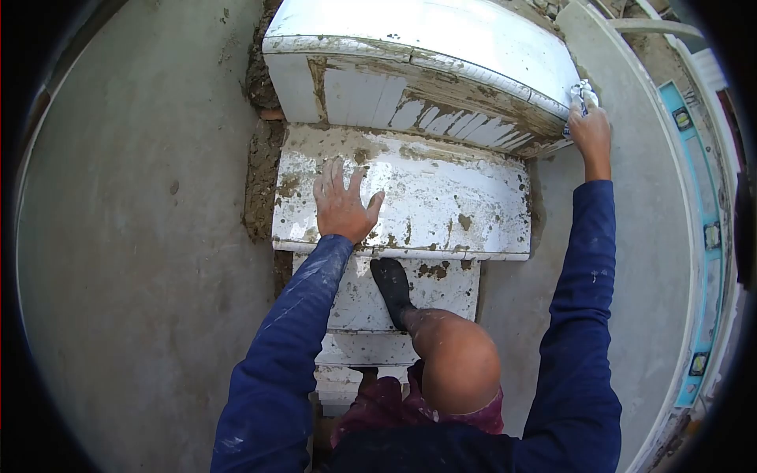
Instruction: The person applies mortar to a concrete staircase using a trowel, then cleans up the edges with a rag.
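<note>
My left hand (344, 206) lies flat with fingers spread on a white tile stair tread (449, 185) that is spattered with mud-coloured mortar. At the right end of the upper white tile step (441, 24), my right hand (591, 135) grips a crumpled white and dark-blue wad (583, 94), which looks like a plastic bag or a rag. The wad touches the edge of that step. Wet brown mortar streaks run down the riser (449, 106) below its nosing. Part of the wad is hidden by my fingers.
My foot (390, 288) in a dark sock stands on a lower step (445, 296). Grey plastered surfaces (150, 197) flank the stairs. Rough mortar (264, 173) lines the left side of the steps. A light-blue spirit level (712, 236) lies along the far right.
</note>
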